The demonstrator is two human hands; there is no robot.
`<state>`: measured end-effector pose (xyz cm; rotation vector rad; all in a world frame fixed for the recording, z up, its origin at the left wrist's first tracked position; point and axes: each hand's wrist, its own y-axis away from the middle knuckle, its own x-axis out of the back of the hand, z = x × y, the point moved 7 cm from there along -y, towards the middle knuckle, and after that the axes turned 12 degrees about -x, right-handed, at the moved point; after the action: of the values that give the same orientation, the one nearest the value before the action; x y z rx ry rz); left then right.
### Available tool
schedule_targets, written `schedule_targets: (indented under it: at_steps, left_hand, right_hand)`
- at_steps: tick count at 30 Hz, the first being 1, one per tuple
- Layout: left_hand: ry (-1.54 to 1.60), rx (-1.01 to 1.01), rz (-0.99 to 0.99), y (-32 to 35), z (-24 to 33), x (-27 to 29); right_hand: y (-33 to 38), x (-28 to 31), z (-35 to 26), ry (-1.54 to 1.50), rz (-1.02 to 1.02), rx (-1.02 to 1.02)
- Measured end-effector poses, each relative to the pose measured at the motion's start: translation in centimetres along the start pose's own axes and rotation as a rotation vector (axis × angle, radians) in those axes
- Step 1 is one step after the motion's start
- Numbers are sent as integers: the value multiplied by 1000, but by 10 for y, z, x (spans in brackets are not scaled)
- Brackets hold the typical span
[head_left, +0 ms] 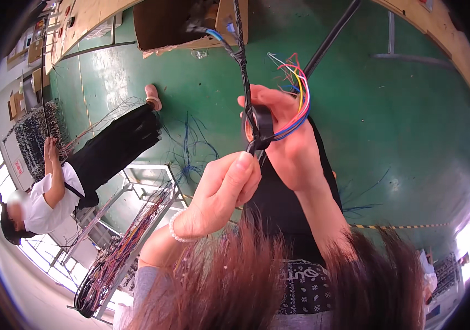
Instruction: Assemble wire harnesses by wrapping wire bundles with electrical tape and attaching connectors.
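Note:
My left hand (225, 187) pinches the black taped wire bundle (244, 71) just below a roll of black tape. My right hand (287, 137) holds that black tape roll (261, 125) against the bundle, with a loop of coloured wires (300, 104), red, blue, yellow and pink, curving over its fingers. The bundle runs upward from my hands toward the top edge. Loose wire ends fan out above the right hand. A pearl bracelet (177, 231) circles my left wrist. My own hair (246, 280) fills the lower middle.
A green floor (411, 121) lies below with stray blue wires (191, 143). Another person in a white shirt and black trousers (81, 176) works at a wire board on the left. A metal rack with wire harnesses (125, 242) stands lower left. A cardboard box (174, 25) sits at the top.

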<state>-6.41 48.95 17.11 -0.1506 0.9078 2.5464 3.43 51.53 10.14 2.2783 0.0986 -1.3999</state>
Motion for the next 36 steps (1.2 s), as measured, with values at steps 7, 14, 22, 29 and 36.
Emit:
schedule_targets:
  at_steps: [7,14,22,29,36]
  left_hand:
    - [-681,-179,30,-10,26,5]
    - [-525,-219,-36,-1,21,-6]
    - [-43,-75,-76,3,-2,-11]
    - [218,-73,29,13,-17,-15]
    - [-46,-105,79,14,-5,-4]
  right_hand:
    - [55,-1,9,336,144,-250]
    - [56,-21,14,-190,196,-239]
    - [3,-39,-1,-153,46,68]
    - [12,4,-8,452,163,233]
    - [17,-3,-16,718,-154,197]
